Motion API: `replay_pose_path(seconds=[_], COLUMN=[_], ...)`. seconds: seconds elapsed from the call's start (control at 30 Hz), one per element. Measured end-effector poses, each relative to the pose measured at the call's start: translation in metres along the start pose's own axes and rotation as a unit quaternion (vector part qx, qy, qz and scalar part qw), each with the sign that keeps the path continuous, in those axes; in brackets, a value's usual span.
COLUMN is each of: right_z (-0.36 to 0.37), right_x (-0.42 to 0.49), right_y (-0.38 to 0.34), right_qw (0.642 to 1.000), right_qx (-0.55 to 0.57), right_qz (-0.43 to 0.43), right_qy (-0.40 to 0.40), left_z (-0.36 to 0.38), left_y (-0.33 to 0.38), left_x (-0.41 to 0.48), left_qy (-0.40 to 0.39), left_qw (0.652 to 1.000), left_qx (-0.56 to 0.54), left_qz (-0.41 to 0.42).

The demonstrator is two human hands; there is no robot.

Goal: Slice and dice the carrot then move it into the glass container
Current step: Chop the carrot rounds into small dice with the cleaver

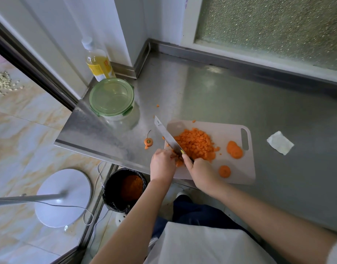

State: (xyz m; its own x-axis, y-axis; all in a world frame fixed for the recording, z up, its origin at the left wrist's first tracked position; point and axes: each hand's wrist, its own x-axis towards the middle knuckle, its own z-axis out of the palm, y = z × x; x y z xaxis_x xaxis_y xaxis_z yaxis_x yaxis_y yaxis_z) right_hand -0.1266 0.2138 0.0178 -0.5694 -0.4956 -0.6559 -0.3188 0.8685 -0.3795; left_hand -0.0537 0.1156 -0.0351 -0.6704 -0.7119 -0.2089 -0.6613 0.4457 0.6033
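A heap of diced carrot [197,144] lies on the pale cutting board [228,130]. Uncut carrot slices [234,149] lie to its right, and one more slice [224,171] sits near the board's front. My right hand [199,172] grips the handle of a knife [166,135] whose blade points away to the upper left. My left hand [162,164] has curled fingers holding carrot pieces [178,162] against the blade at the board's near left corner. The glass container [114,103] with a green lid stands shut at the counter's left.
The steel counter [240,96] ends at a front edge by my hands. A carrot top [148,141] and stray bits lie left of the board. An oil bottle [98,61] stands behind the container. A folded tissue [280,142] lies right. A bin [125,189] sits below.
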Motion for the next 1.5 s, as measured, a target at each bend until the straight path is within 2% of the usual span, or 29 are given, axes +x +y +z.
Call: replay_pose_path(seconds=[0.13,0.27,0.43,0.6,0.83,1.03,1.2,1.37,1.5], right_z=[-0.004,-0.005,0.001,-0.005,-0.003,0.005,0.002,0.007,0.011], right_x=[0.001,0.009,0.014,0.006,-0.003,-0.003,-0.007,-0.010,-0.007], right_y=[0.000,0.005,0.009,0.011,0.016,0.019,0.017,0.014,0.018], right_qw=[0.992,0.994,0.992,0.988,0.986,0.989,0.992,0.993,0.992], right_qx=[0.120,0.090,0.082,0.094,0.109,0.072,0.085,0.023,0.028], right_qz=[-0.044,-0.060,-0.062,-0.083,-0.102,-0.102,-0.090,-0.106,-0.098], right_qy=[0.009,0.020,0.075,0.087,0.076,0.075,0.016,0.053,0.070], left_z=[0.000,0.002,-0.001,-0.003,-0.006,-0.009,-0.010,-0.010,-0.007], left_y=[-0.001,-0.004,-0.004,-0.003,-0.005,-0.004,-0.003,-0.003,-0.005], left_x=[-0.001,-0.005,-0.011,-0.013,-0.017,-0.012,-0.010,-0.010,-0.009], left_qy=[-0.003,0.013,0.025,0.043,0.048,0.021,0.009,-0.002,-0.002], left_qw=[1.000,1.000,0.998,0.998,0.996,0.999,1.000,1.000,1.000], left_qx=[0.005,-0.012,-0.009,-0.037,-0.070,-0.048,-0.024,-0.012,-0.006], left_qz=[0.000,0.015,0.053,0.028,0.005,-0.011,-0.010,-0.007,-0.009])
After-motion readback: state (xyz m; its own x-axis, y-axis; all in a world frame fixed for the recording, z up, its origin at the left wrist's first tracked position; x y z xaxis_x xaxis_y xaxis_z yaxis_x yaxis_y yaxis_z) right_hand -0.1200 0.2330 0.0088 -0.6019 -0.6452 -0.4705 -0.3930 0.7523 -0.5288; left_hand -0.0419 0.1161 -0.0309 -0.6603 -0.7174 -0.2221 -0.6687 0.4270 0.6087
